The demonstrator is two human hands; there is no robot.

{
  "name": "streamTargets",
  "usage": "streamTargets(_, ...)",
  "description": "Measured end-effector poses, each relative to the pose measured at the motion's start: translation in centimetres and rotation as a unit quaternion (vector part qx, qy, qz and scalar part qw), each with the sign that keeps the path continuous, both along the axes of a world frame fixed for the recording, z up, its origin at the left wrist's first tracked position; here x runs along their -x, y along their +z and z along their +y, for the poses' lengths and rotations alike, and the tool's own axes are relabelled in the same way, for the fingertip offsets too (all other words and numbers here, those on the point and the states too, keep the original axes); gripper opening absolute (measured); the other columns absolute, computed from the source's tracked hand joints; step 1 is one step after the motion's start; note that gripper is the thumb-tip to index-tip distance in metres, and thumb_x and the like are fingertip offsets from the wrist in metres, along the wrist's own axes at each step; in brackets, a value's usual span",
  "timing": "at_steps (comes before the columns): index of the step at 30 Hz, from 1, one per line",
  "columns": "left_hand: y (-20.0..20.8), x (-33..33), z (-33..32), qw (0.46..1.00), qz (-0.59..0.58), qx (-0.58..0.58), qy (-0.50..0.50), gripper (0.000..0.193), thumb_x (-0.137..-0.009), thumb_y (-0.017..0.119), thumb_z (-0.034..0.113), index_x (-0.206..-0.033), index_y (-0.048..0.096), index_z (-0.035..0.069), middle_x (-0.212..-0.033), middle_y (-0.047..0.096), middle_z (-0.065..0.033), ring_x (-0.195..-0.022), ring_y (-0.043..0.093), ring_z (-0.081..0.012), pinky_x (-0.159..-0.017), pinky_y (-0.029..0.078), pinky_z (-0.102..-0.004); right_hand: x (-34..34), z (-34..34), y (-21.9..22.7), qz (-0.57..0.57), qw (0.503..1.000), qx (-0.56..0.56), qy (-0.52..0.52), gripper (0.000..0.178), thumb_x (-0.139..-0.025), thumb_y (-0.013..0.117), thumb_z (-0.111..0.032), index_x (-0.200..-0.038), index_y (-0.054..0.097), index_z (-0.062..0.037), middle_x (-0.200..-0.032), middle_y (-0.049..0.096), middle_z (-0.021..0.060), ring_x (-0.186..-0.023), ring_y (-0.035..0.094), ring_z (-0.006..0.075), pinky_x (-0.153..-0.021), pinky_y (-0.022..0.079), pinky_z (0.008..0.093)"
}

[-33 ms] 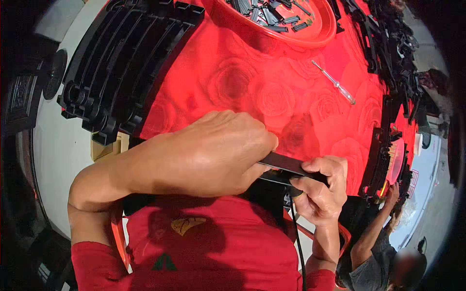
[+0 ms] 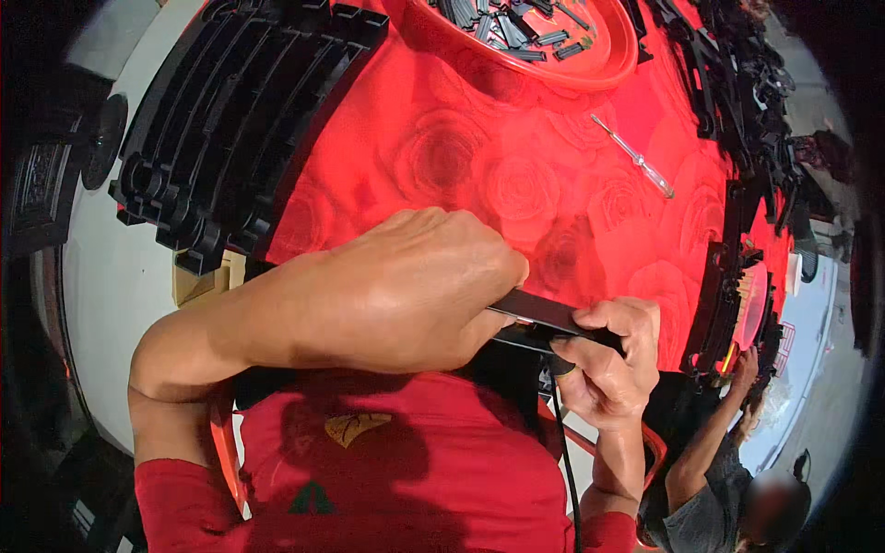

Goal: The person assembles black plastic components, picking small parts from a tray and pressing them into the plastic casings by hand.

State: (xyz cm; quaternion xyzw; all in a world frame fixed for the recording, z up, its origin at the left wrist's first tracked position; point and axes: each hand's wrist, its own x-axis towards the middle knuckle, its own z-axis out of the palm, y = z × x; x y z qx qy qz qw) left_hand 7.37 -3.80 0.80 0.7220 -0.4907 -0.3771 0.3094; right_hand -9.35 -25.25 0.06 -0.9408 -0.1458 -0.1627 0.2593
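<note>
Gripping a black bar [image 2: 548, 311] by both ends, close to the near edge of the desk [image 2: 369, 184]

Holds the flat black bar slightly slanted, lower toward the right, in front of a red T-shirt [image 2: 387, 479]. Closes the left hand [image 2: 415, 286] over the left end, back upward and knuckles bunched; cannot tell the exact set of the fingertips, hidden underneath. Pinches the right end between thumb and fingers of the right hand [image 2: 613, 359], with the palm turned inward. Shows a second dark edge just below the bar, too hidden to identify. Has a small black cylinder [image 2: 560, 365] with a yellowish band close against the right hand, and a black cable [image 2: 564, 452] hanging down nearby.

Has a clear-handled screwdriver [image 2: 636, 158] lying on the rose-patterned red desk beyond the right hand, well apart from it. Has a red basin [image 2: 590, 81] at the far side, holding many small dark strips [image 2: 516, 28]. Has black slatted parts [image 2: 240, 120] side by side on the left, with a tan box [image 2: 198, 284] just below their near end. Has long black parts [image 2: 714, 295] crowded along the right side, beside a pink oval piece [image 2: 753, 304]. Shares the lower right with another person [image 2: 705, 511] in a grey top, one arm stretched toward those parts
</note>
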Motion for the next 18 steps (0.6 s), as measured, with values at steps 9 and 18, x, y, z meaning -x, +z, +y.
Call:
streamTargets(9,-0.2,1.0,0.2,0.995,-0.059,0.083,0.017,0.019,-0.081,0.074,0.014,-0.092,0.063,0.003,-0.083,0.064,-0.0178,-0.081,0.066,-0.0427,-0.068,0.050,-0.0520,0.6,1.0,1.0,0.001,1.000,0.007,-0.022,0.018,-0.071,0.083,-0.009,-0.083,0.071,-0.0113,-0.094,0.065,0.0096,-0.083,0.059,0.0298,-0.072,0.048,0.0420)
streamTargets(18,-0.6,1.6,-0.3,0.994,-0.065,0.075,0.041,0.020,-0.080,0.075,0.016,-0.089,0.063,0.003,-0.081,0.066,-0.0181,-0.080,0.067,-0.0436,-0.068,0.051,-0.0535,0.8,0.5,0.5,0.001,1.000,0.017,-0.024,0.026,-0.063,0.083,-0.011,-0.088,0.074,-0.0146,-0.100,0.065,0.0071,-0.086,0.060,0.0307,-0.072,0.051,0.0410)
